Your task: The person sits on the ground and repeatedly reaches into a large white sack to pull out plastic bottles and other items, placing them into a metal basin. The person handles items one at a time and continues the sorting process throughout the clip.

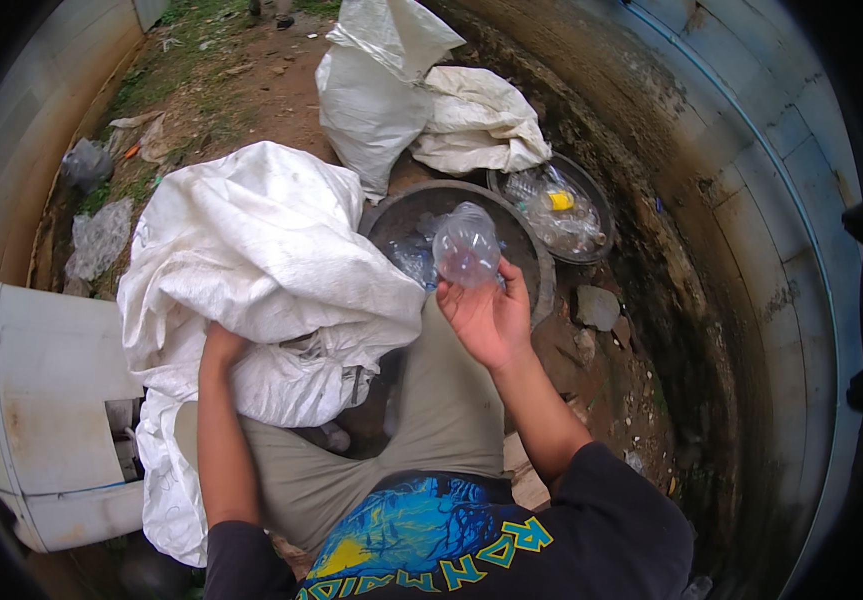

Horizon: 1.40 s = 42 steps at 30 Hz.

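In my right hand is a clear plastic bottle, held up by its near end over a wide dark round tub. More clear plastic lies in that tub, partly hidden behind the bottle. A large white woven sack is heaped over my left thigh. My left hand reaches under a fold of the sack, and its fingers are hidden there, so whether they grip the cloth cannot be told.
A second round tub holds several clear bottles, one with a yellow label. Two more white sacks stand beyond. Stones lie at right before a block wall. A dirty white appliance casing stands at left.
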Available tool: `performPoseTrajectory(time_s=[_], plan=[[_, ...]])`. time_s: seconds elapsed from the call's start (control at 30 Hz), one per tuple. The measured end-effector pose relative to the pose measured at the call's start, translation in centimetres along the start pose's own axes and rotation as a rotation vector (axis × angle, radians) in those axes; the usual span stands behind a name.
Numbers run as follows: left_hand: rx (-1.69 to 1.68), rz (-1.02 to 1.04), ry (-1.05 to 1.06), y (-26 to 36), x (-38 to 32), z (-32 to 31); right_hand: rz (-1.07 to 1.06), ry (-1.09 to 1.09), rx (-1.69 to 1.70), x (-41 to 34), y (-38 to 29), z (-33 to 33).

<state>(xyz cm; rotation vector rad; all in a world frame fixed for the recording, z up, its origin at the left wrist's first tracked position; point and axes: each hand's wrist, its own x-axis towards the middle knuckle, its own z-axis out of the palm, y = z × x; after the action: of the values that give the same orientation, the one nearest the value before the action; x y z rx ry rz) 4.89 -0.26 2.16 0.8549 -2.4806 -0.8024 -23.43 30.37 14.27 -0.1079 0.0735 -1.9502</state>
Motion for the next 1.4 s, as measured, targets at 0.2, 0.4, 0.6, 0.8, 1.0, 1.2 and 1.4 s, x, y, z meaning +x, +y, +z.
performPoseTrajectory(time_s=[0.2,0.4,0.6,0.8,1.0,1.2,1.4], plan=[[0.163,-0.017,-0.066,-0.8,0.5,1.7,-0.179,0.645,-0.195,2.6,-9.3,-10.9],[0.18,-0.035,0.001,-2.0,1.2,2.3,-0.206,1.081,-0.36,6.3,-13.3,-19.2],[0.157,-0.049,0.063,-2.9,1.6,2.4,-0.158,0.484,-0.772,7.5,-7.4,-12.1],[0.094,-0.033,0.127,-4.6,2.5,2.8,0.508,-0.28,-1.397,4.6,8.8,-4.9],[-0.019,0.103,0.267,-4.3,3.5,2.5,0.313,-0.526,-1.89,8.3,16.1,-3.8],[-0.019,-0.19,0.203,-2.2,2.6,0.1,-0.279,0.029,-1.923,14.7,14.6,-1.9],[0.022,-0.2,0.21,-2.5,3.5,-0.4,0.087,-0.401,-2.181,14.6,19.8,-5.0]])
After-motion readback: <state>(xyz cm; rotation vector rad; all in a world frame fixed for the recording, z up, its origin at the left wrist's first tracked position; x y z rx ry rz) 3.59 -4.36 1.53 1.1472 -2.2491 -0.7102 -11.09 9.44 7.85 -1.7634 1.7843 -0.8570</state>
